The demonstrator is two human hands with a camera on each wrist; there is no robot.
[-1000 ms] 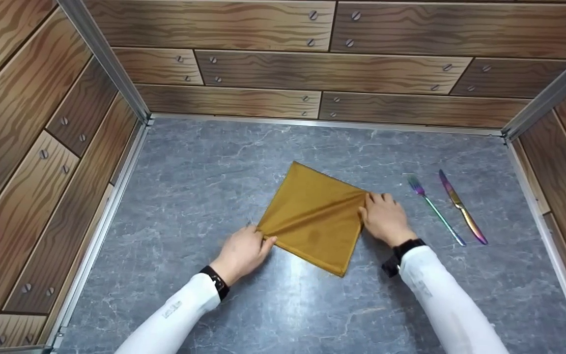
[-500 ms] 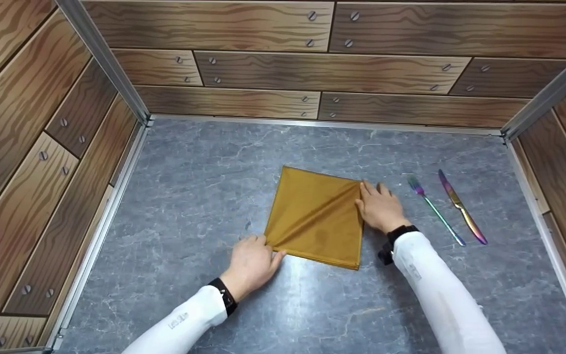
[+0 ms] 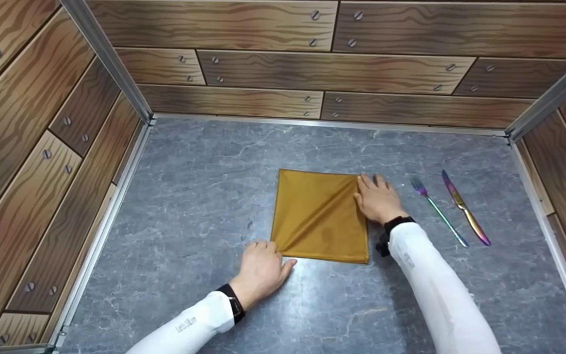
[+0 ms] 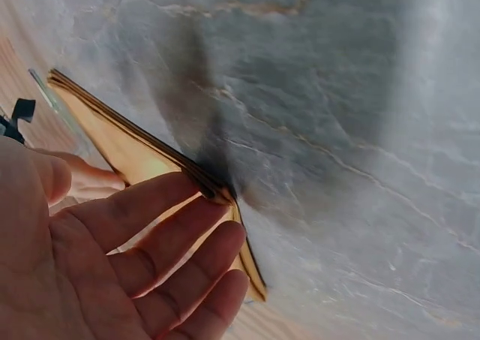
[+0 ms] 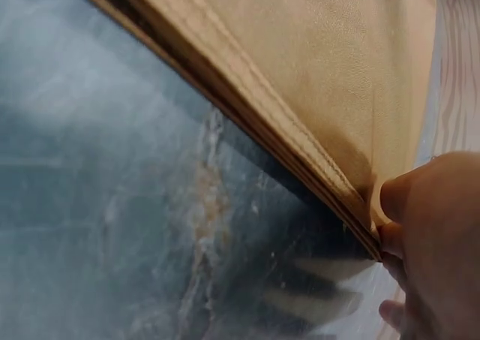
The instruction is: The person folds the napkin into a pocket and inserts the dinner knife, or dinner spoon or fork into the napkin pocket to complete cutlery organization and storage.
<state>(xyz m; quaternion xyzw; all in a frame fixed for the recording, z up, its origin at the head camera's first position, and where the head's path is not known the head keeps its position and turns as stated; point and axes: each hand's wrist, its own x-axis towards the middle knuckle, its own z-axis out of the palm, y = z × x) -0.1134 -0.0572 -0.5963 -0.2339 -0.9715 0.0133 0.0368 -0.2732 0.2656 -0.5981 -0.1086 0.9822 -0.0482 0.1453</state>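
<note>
A mustard-yellow folded napkin [image 3: 320, 216] lies square on the grey marble tabletop [image 3: 204, 177], with a crease running between two opposite corners. My left hand [image 3: 262, 268] is at its near-left corner. In the left wrist view the fingers [image 4: 161, 239] are nearly straight and lie against that corner of the napkin [image 4: 127, 148]. My right hand [image 3: 377, 200] is at the far-right corner. In the right wrist view its thumb and a finger [image 5: 409, 197] pinch the layered edge of the napkin [image 5: 315, 70].
An iridescent fork [image 3: 438, 211] and knife [image 3: 465, 209] lie side by side right of the napkin, just past my right hand. Wood-print walls with metal rails [image 3: 111, 64] enclose the tabletop on the left, back and right.
Both hands turned the napkin from a diamond to square with the table. My left hand moved nearer and slightly right, and my right hand moved farther away.
</note>
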